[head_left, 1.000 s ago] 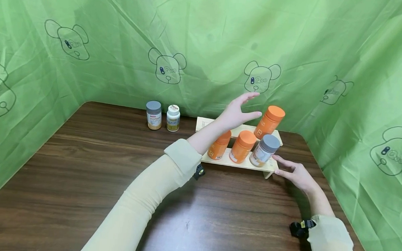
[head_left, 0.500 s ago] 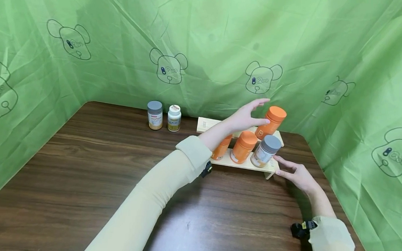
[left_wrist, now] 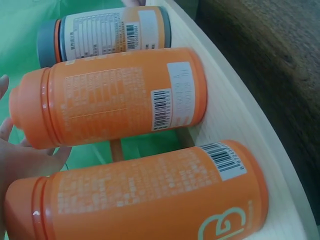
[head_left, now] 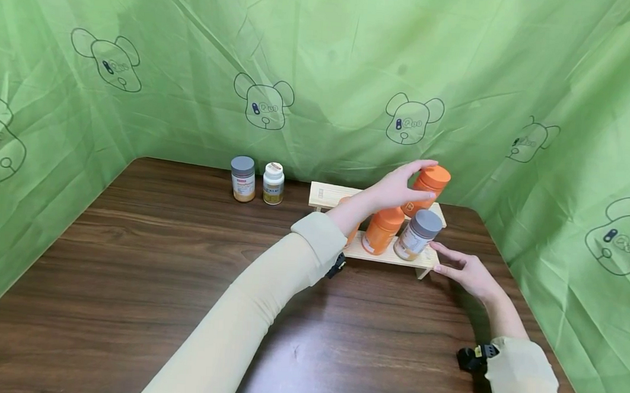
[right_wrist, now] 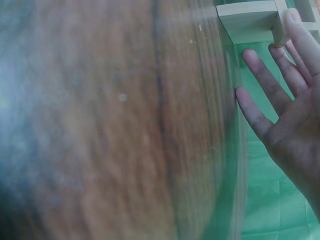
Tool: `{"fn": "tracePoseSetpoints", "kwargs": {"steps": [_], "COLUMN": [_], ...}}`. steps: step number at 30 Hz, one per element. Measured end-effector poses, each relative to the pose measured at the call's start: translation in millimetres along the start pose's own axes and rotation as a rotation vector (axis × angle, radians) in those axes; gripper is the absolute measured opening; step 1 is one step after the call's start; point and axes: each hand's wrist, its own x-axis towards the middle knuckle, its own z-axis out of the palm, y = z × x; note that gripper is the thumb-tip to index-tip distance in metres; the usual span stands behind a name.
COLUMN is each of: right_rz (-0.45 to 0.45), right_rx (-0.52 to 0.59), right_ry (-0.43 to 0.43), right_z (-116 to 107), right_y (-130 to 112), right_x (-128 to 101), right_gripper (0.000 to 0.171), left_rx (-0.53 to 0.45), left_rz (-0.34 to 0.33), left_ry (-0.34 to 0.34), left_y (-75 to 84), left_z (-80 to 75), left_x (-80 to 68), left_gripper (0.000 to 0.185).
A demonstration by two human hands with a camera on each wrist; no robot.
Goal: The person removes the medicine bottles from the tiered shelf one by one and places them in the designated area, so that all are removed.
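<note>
Left hand: the left hand is spanning the lid of the upper orange bottle, fingers behind, thumb in front; whether it is grasping the bottle, I cannot tell.
Upper tier: that bottle is standing near the right end of the wooden stand.
Right hand: the right hand is pinching the stand's right end between thumb and finger.
Lower tier: a grey-lidded jar, a middle orange bottle and a left orange bottle are standing in a row.
In the way: the left forearm is crossing over the left orange bottle and partly hiding it; the row is standing in front of the upper tier.
Further left: another grey-lidded jar and a white bottle are standing side by side, apart, on the table.
Behind: a green curtain is hanging close.
</note>
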Motion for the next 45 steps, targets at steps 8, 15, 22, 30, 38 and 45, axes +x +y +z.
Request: {"fn": "tracePoseSetpoints", "kwargs": {"steps": [8, 15, 22, 30, 38, 45], "right_rz": [-0.005, -0.001, -0.022, -0.02, -0.011, -0.023], "right_rx": [-0.007, -0.012, 0.021, 0.017, 0.047, 0.046], "right_ry": [0.015, 0.006, 0.02, 0.021, 0.029, 0.018], "right_z": [1.0, 0.9, 2.6, 2.1, 2.9, 3.3], "right_y": [1.8, 2.9, 4.6, 5.4, 1.0, 2.5], "right_x": [-0.2, 1.6, 0.6, 0.7, -1.4, -0.9], "right_gripper": [0.054, 0.054, 0.054, 0.054, 0.055, 0.055], "left_rx": [0.06, 0.061, 0.072, 0.105, 0.094, 0.071], "left_rz": [0.0, 0.005, 0.011, 0.026, 0.043, 0.062], "left_ry": [0.001, 0.04, 0.071, 0.129, 0.185, 0.189], "left_y": [-4.4, -5.8, -5.0, -2.4, -3.2, -1.8], "left_z": [3.0, 2.9, 2.3, 2.4, 2.3, 2.4], "left_x": [1.7, 3.1, 2.3, 3.8, 3.1, -0.4], "left_gripper": [0.065, 0.054, 0.044, 0.029, 0.027, 0.03]}}
